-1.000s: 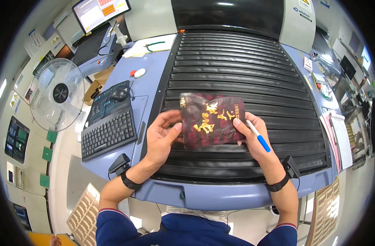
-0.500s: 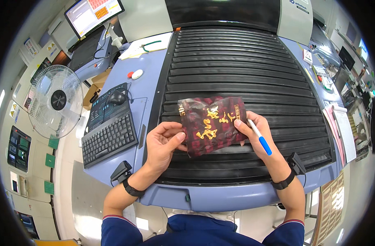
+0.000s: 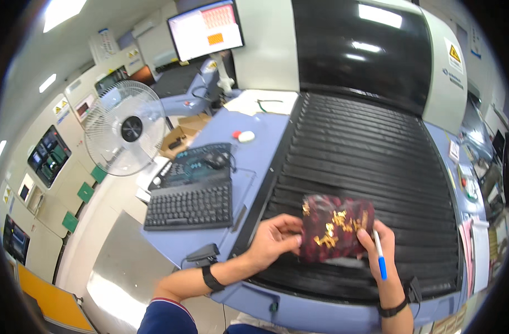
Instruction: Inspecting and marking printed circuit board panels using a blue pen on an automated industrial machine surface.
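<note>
A dark red, shiny plastic packet (image 3: 337,229) with gold lettering hangs tilted just above the black ribbed machine bed. My left hand (image 3: 274,242) pinches its left edge, thumb in front and fingers curled, partly hidden by the packet. On the right edge, my right hand (image 3: 379,245) grips with the thumb on the printed front. A white pen with a blue cap (image 3: 382,266) is tucked in that same hand, its cap pointing down along the wrist. Motion blurs the packet slightly.
Left of the ribbed bed (image 3: 343,145) lie a keyboard (image 3: 188,206), a mouse (image 3: 215,161) and papers (image 3: 274,101). Farther left stands a fan (image 3: 129,129); a monitor (image 3: 205,30) is behind. A notepad (image 3: 480,250) rests at the right edge.
The view has swung up and to the left, so everything appears lower and farther right. Both hands keep their hold on the packet, and the pen stays in my right hand.
</note>
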Action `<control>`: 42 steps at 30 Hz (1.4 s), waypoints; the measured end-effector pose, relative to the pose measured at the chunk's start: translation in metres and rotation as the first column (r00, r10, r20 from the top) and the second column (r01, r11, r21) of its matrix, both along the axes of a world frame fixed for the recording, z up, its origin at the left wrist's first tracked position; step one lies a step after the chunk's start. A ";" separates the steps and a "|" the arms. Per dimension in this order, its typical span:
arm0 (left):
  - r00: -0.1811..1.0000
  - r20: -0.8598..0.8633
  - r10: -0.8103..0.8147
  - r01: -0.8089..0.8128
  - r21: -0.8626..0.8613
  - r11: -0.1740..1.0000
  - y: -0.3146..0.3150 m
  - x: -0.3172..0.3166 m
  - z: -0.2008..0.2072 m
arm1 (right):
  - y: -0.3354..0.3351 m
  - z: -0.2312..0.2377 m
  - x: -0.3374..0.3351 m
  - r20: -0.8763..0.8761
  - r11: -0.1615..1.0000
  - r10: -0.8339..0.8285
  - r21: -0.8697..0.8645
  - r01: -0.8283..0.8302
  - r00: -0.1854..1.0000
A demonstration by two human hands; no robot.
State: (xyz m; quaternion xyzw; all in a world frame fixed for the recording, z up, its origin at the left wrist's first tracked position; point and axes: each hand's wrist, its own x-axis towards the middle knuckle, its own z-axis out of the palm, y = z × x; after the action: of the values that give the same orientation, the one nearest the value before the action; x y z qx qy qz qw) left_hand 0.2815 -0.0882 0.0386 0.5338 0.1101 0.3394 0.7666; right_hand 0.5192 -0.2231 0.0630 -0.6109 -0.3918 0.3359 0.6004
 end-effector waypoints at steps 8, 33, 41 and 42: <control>0.998 -0.033 -0.053 0.050 -0.091 0.995 -0.001 0.000 -0.004 | 0.002 -0.005 0.005 -0.122 1.000 0.001 0.023 0.002 0.993; 0.937 -0.152 0.314 -0.125 0.693 0.710 0.000 0.005 0.018 | 0.001 0.000 -0.012 -0.281 0.986 0.098 -0.106 -0.132 0.955; 0.953 -0.190 0.235 0.027 0.828 0.559 -0.005 0.001 0.003 | 0.001 0.004 -0.015 -0.318 0.968 0.191 -0.097 -0.232 0.929; 0.952 -0.204 0.229 0.047 0.835 0.548 -0.005 0.001 0.002 | 0.000 0.002 -0.014 -0.327 0.966 0.205 -0.086 -0.245 0.922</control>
State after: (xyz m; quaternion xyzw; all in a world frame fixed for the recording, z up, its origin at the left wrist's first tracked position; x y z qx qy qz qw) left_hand 0.2824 -0.0937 0.0405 0.8693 0.0753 0.3084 0.3789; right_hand 0.5055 -0.2228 0.0654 -0.5367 -0.3366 0.5200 0.5730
